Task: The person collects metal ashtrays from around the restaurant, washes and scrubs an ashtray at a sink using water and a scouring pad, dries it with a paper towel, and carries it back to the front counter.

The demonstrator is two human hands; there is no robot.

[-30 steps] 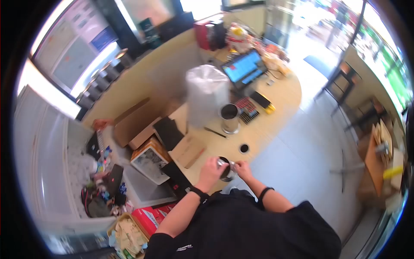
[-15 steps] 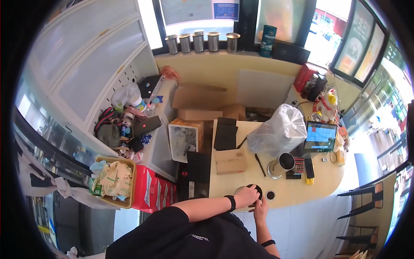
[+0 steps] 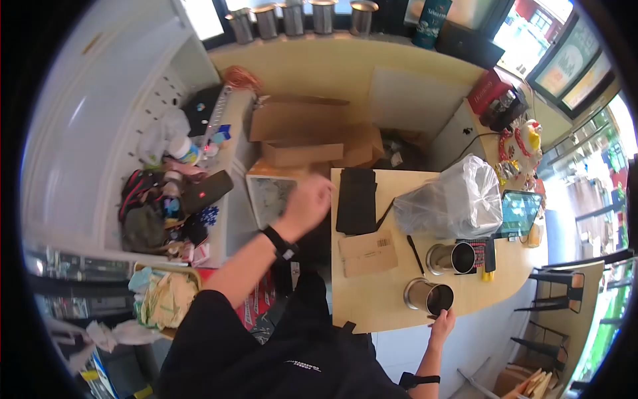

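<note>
My left hand [image 3: 307,207] is raised left of the table, in front of the cardboard box [image 3: 302,155]. It is smeared by motion, and I cannot make out anything in it. At the table's front edge, my right hand [image 3: 442,324] is closed at the near side of a steel canister [image 3: 420,294], with its fingers by the rim. This canister has a wide base, and its dark open mouth faces me. A second steel canister [image 3: 440,259] stands just behind it. A black pen-like stick [image 3: 415,253] lies to their left.
On the table [image 3: 372,306] are a flat brown carton [image 3: 367,254], black sheets [image 3: 357,199], a clear plastic bag [image 3: 452,199] and a tablet screen [image 3: 520,213]. Several steel canisters [image 3: 323,16] line the window ledge. A cluttered shelf and a bin [image 3: 194,276] are at left.
My left hand has left the canister and swung up and left. My right hand now holds the canister alone, farther right. The small dark disc on the table no longer shows. The view has shifted.
</note>
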